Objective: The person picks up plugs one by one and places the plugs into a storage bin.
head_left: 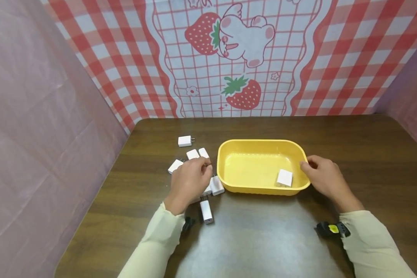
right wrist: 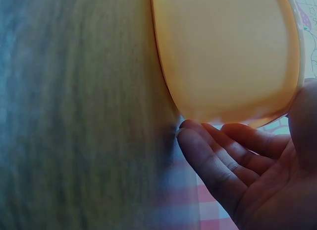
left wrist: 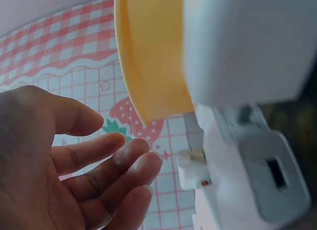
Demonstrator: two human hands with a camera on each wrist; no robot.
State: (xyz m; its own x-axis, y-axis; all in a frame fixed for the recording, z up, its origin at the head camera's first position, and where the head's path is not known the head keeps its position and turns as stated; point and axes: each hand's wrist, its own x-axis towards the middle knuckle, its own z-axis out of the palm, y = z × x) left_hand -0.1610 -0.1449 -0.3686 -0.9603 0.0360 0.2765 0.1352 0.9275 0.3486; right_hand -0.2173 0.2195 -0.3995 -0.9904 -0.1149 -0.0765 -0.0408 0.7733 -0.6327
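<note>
My left hand (head_left: 191, 179) hovers over a loose group of white USB charger plugs; its fingers are loosely bent, and the left wrist view shows nothing between them. One charger (head_left: 217, 185) lies against the tub's left end, and another charger (head_left: 206, 211) lies nearer me. Part of the group is hidden beneath the hand. At the right end of a yellow plastic tub (head_left: 250, 170), my right hand (head_left: 324, 179) pinches the rim, thumb on top and fingers along the outer wall (right wrist: 228, 56). A single white charger (head_left: 284, 178) rests inside the tub, near its right front corner.
Farther back on the brown wooden table (head_left: 257, 239), a charger (head_left: 185, 141) lies apart from the group. Behind the table's back edge hangs a red-and-white checked cloth (head_left: 229, 88) with strawberries. A pinkish curtain (head_left: 55, 116) borders the left side.
</note>
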